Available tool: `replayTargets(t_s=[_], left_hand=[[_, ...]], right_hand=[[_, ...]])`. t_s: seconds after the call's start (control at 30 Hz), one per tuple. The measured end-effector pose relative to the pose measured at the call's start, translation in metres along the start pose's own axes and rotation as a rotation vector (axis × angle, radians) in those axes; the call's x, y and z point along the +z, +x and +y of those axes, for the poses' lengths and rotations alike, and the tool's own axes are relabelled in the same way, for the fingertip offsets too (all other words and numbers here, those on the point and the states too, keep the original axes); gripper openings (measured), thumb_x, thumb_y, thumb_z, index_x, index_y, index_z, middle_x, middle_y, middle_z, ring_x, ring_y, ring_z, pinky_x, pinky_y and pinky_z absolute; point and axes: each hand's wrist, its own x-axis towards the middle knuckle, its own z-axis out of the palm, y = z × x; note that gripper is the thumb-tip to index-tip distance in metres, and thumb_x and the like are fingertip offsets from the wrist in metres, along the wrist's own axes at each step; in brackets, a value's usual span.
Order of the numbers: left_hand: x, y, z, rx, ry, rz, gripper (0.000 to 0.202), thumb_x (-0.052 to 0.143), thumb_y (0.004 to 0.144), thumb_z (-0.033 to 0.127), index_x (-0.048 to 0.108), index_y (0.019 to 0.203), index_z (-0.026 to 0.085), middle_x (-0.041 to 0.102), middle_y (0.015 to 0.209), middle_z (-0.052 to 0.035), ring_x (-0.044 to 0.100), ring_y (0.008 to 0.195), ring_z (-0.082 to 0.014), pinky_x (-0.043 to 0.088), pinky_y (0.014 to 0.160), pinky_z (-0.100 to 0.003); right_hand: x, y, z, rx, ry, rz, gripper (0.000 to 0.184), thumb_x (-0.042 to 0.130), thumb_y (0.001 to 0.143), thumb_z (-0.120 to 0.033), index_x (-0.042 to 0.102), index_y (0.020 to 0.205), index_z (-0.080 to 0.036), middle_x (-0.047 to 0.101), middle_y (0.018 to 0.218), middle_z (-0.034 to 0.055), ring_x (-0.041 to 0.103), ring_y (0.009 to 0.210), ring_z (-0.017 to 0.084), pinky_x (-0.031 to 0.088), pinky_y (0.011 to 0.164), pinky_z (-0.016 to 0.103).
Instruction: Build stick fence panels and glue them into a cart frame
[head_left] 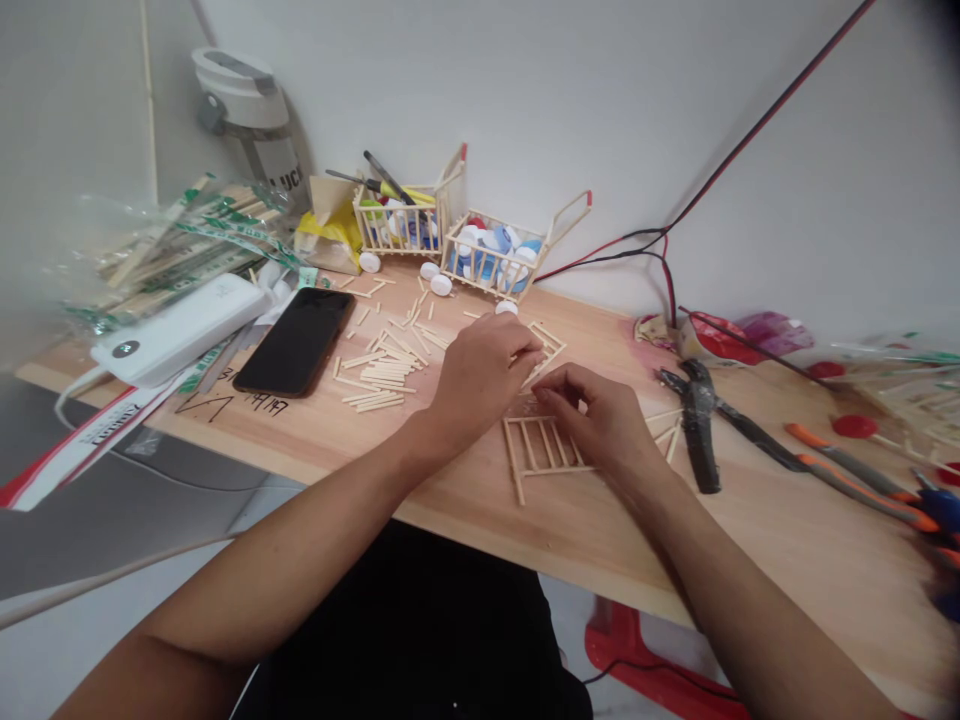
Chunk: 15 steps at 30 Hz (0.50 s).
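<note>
My left hand (486, 368) is over the middle of the table, its fingers pinched together just above a small ladder-like frame of thin wooden sticks (553, 348). Close by on the right, my right hand (611, 415) has curled fingers, thumb and forefinger nearly meeting the left fingertips. Whatever either pinch holds is too small to make out. Under the right hand lies a second slatted stick frame (517, 455), partly covered by the fingers. More joined sticks (670, 432) show beyond the right wrist. A pile of short cut sticks (384, 378) is left of my left hand.
Two miniature stick shopping carts, one with pens (401, 225) and one with bottle caps (491, 255), stand by the wall. A phone (295, 342), white power bank (184, 325) and bagged sticks (202, 240) lie left. A black-handled tool (699, 430) and orange-handled pliers (862, 485) lie right.
</note>
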Motion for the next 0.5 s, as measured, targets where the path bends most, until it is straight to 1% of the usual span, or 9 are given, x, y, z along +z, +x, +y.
replayTargets(t_s=[0.23, 0.5], left_hand=[[0.0003, 0.0002, 0.0003, -0.005, 0.004, 0.003, 0.012, 0.061, 0.082, 0.013, 0.063, 0.070, 0.016, 0.065, 0.078, -0.0012, 0.058, 0.079, -0.0147, 0.043, 0.074, -0.029], [-0.0007, 0.0005, 0.0010, -0.002, 0.020, -0.005, 0.011, 0.062, 0.081, 0.013, 0.064, 0.070, 0.016, 0.065, 0.078, -0.0014, 0.058, 0.080, -0.0150, 0.043, 0.074, -0.030]], right_hand=[[0.0044, 0.0001, -0.0017, 0.036, 0.016, -0.053, 0.012, 0.057, 0.083, -0.024, 0.068, 0.086, -0.019, 0.067, 0.074, -0.0004, 0.053, 0.063, 0.012, 0.038, 0.060, 0.026], [0.0048, 0.0020, 0.0061, 0.066, 0.027, -0.014, 0.015, 0.056, 0.083, -0.028, 0.067, 0.086, -0.020, 0.066, 0.073, 0.0001, 0.051, 0.061, 0.013, 0.037, 0.058, 0.026]])
